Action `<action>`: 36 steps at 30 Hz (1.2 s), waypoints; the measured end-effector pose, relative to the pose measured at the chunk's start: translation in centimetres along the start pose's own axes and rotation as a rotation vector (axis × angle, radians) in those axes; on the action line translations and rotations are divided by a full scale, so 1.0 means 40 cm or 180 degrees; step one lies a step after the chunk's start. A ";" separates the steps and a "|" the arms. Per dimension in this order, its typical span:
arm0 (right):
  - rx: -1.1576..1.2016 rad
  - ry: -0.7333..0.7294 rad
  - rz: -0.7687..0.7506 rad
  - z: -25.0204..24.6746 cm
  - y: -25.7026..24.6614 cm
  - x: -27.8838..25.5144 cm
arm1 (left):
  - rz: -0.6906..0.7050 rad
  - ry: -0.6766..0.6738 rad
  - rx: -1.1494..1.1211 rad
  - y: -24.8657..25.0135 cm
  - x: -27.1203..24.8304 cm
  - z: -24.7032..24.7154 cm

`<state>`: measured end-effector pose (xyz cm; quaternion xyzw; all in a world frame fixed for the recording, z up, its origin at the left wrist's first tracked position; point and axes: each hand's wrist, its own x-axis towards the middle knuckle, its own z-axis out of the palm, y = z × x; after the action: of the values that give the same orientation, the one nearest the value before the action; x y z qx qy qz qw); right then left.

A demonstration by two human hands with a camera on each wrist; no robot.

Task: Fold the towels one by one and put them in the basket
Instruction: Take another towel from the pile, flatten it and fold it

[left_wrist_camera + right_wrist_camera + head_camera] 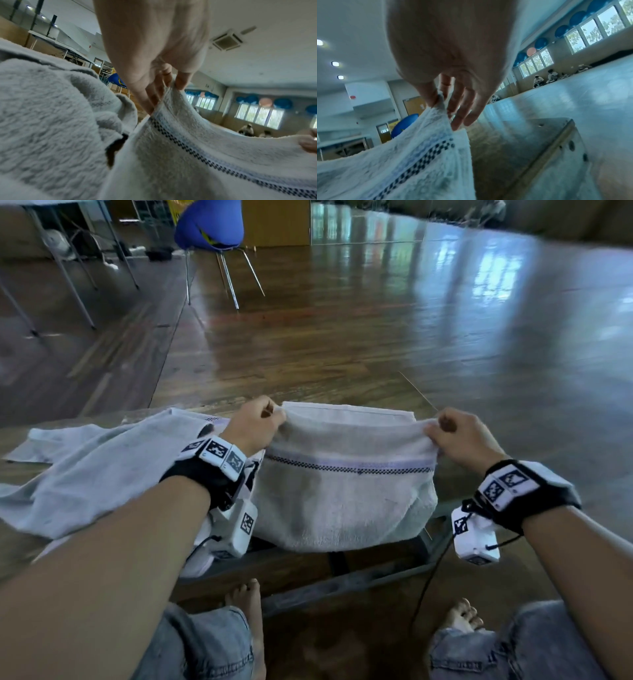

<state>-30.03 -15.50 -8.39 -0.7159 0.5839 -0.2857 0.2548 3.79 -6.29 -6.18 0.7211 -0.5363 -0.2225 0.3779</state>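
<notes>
Both hands up on one towel (346, 491), pinch grip at the top corners. L hand (255, 422) has the towel's upper-left corner between thumb and curled fingers (155, 86); R hand (462, 436) pinches the upper-right corner, thumb + index (428, 94) on the cloth, other fingers loosely extended beside it, not on the fabric as far as wrist cam shows. Top edge stretched between the two hands w/ slight sag. Towel is doubled over: a back layer stands up behind the held edge at 12 o'clock, front layer hangs toward the person, bottom draped over the near edge of the low table (455, 484). Checkered dark stripe + pale blue band (349, 467) run horizontally across the front layer.

2nd towel (92, 474), light grey, lies crumpled on the table at 9 o'clock of the held one, touching/under the L wrist area. Basket: can't see it in any view.

Wrist cams w/ marker tags on both wrists. Blue chair (209, 227) on wood floor (376, 320) at 11 o'clock, far. Person's bare feet and jeans at 6 o'clock.
</notes>
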 end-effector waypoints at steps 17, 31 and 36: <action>-0.0625 -0.0650 0.0016 -0.064 -0.007 0.055 | -0.0231 -0.1181 0.1093 0.014 0.042 -0.021; -0.0747 -0.0498 -0.0148 0.058 0.049 0.134 | 0.0076 -0.0372 0.1475 -0.090 0.153 0.109; -0.0316 -0.0675 -0.0156 0.057 0.043 0.140 | 0.0189 -0.0313 0.1242 -0.072 0.143 0.094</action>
<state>-28.73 -21.24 -10.58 -0.7679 0.5494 -0.1852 0.2723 4.64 -12.43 -10.27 0.7528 -0.6081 -0.1381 0.2108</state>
